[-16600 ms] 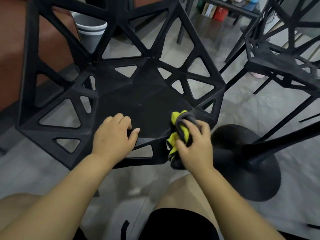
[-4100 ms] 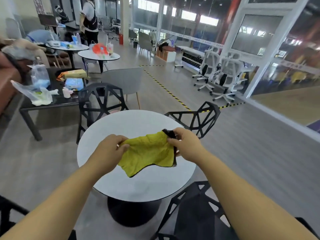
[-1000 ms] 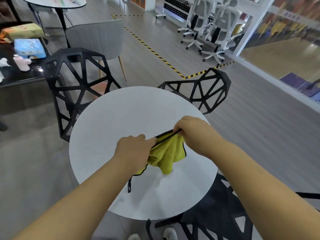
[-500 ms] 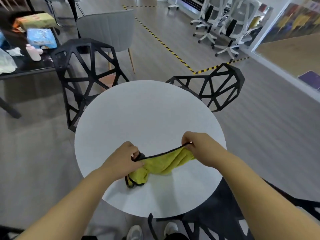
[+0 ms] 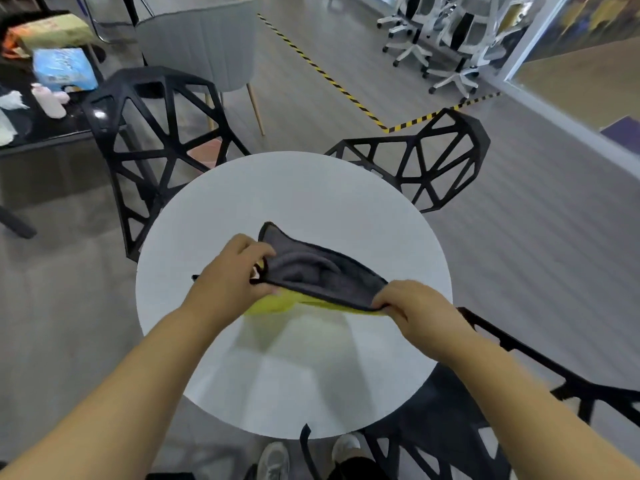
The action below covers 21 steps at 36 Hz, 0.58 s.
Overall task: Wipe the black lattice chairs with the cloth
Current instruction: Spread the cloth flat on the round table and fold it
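Head view: left hand point(image 5: 231, 278) and right hand point(image 5: 414, 306) each pinch an edge of the cloth point(image 5: 313, 275), stretched grey side up above the round table point(image 5: 311, 195). Black lattice chairs point(image 5: 422, 161) ring it.

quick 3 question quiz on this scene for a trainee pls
1. Multiple choice: which side of the cloth faces up? A yellow, B grey, C white.
2. Fill in: the left hand and right hand both ___ the cloth over the white table.
3. True or false: no black lattice chair is being wiped right now.
Key: 1 B; 2 hold; 3 true.
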Motion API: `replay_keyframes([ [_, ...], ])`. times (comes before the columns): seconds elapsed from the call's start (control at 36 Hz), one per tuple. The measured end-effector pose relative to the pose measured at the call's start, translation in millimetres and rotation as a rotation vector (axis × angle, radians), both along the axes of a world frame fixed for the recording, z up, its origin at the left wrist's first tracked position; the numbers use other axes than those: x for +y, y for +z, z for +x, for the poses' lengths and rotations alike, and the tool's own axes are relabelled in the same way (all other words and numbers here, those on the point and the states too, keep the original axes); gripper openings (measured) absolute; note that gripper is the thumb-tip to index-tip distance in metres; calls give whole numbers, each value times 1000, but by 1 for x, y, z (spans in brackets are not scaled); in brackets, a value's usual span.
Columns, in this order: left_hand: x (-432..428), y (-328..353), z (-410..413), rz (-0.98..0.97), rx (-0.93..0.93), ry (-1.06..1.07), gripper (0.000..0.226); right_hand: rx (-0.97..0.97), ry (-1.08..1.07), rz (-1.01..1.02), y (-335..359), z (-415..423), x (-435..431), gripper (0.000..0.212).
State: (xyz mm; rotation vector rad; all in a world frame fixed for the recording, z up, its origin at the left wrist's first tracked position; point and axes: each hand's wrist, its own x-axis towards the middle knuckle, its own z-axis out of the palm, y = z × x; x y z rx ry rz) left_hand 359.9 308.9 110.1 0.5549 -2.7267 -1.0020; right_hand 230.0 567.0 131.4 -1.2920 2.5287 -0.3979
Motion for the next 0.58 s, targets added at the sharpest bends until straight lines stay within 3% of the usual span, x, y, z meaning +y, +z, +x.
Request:
replay_keyframes([
  [0.17,21,-46,28,157,-466,-167,28,-263,18,438,-50,13,2,21],
  [0.28,28,-69,45,246,-650,-158,24,-388,-45,510,-66,10,-9,21],
  [0.36,29,-83,50,265,-668,-55,23,-346,-123,494,-79,-1,-21,23],
  [0.47,27,-103,47,111,-601,161,20,-307,-230,441,-95,-17,-37,32],
  [0.58,26,-117,35,68,-552,367,44,-299,-368,349,-115,-29,-50,39],
])
